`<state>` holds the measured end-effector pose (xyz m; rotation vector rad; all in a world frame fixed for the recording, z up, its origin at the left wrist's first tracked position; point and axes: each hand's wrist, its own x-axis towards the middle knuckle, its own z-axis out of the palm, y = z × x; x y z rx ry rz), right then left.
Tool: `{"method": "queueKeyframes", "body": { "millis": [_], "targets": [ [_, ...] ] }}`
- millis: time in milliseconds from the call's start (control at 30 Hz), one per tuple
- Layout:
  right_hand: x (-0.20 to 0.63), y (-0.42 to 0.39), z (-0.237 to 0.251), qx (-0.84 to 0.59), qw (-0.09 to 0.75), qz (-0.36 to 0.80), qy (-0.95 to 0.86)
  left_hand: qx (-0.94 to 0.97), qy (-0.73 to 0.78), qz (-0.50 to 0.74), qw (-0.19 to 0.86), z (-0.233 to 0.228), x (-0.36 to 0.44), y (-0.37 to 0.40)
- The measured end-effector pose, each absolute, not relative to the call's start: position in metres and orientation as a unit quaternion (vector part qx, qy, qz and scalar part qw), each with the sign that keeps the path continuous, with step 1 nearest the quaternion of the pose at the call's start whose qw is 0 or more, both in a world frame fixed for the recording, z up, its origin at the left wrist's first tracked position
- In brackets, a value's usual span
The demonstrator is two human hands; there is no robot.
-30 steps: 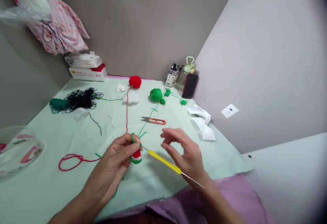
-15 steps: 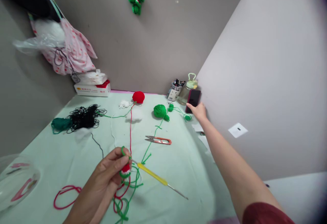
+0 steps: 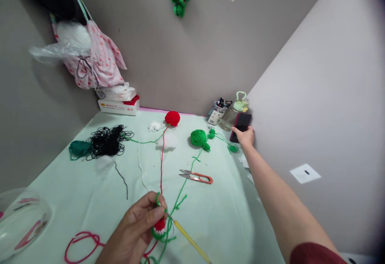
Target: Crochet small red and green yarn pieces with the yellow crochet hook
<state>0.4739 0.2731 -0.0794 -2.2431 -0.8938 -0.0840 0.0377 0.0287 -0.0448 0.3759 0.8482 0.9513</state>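
My left hand (image 3: 136,228) pinches a small red, white and green crochet piece (image 3: 159,227) near the front of the pale green table (image 3: 75,191). A yellow-handled crochet hook (image 3: 188,239) sticks out of the piece to the right and rests on the cloth. Red yarn (image 3: 161,163) and green yarn (image 3: 186,179) run from the piece to a red ball (image 3: 172,118) and a green ball (image 3: 198,137). My right hand (image 3: 245,136) is stretched to the far right corner and touches a dark phone (image 3: 240,124) leaning there.
Orange-handled thread snips (image 3: 196,176) lie mid-table. A black yarn tangle (image 3: 108,141) and dark green skein (image 3: 78,148) lie at left. A pen cup (image 3: 217,112) and a bottle (image 3: 234,111) stand beside the phone. A tissue box (image 3: 118,104) sits at the back, a clear container (image 3: 21,224) front left.
My right hand let go of the crochet hook and reached out to the phone in the far corner. My left hand kept the crochet piece; the view tilted upward.
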Motion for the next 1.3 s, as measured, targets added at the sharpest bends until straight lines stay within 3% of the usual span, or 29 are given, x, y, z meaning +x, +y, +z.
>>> {"method": "queueKeyframes", "body": {
  "millis": [333, 467, 533, 633, 767, 933, 1300],
  "targets": [
    [0.413, 0.2, -0.04, -0.755, 0.373, -0.016, -0.539, 0.142, 0.365, 0.463, 0.795, -0.045, 0.034, 0.017],
    [0.343, 0.107, -0.029, -0.602, 0.352, 0.068, -0.714, 0.127, 0.345, 0.475, 0.8, -0.033, 0.039, 0.006],
    [0.308, 0.053, -0.026, -0.433, 0.344, 0.112, -0.826, 0.121, 0.341, 0.484, 0.797, -0.028, 0.044, -0.001],
    [0.269, -0.012, -0.028, -0.327, 0.369, 0.136, -0.859, 0.122, 0.346, 0.493, 0.789, -0.025, 0.056, -0.014],
    [0.245, -0.053, -0.04, -0.315, 0.464, 0.129, -0.818, 0.142, 0.326, 0.471, 0.807, -0.029, 0.071, -0.029],
    [0.235, -0.064, -0.053, -0.405, 0.562, 0.204, -0.692, 0.195, 0.326, 0.454, 0.806, -0.035, 0.077, -0.036],
    [0.222, -0.066, -0.055, -0.409, 0.633, 0.254, -0.606, 0.228, 0.36, 0.433, 0.794, -0.041, 0.072, -0.038]
  ]
}}
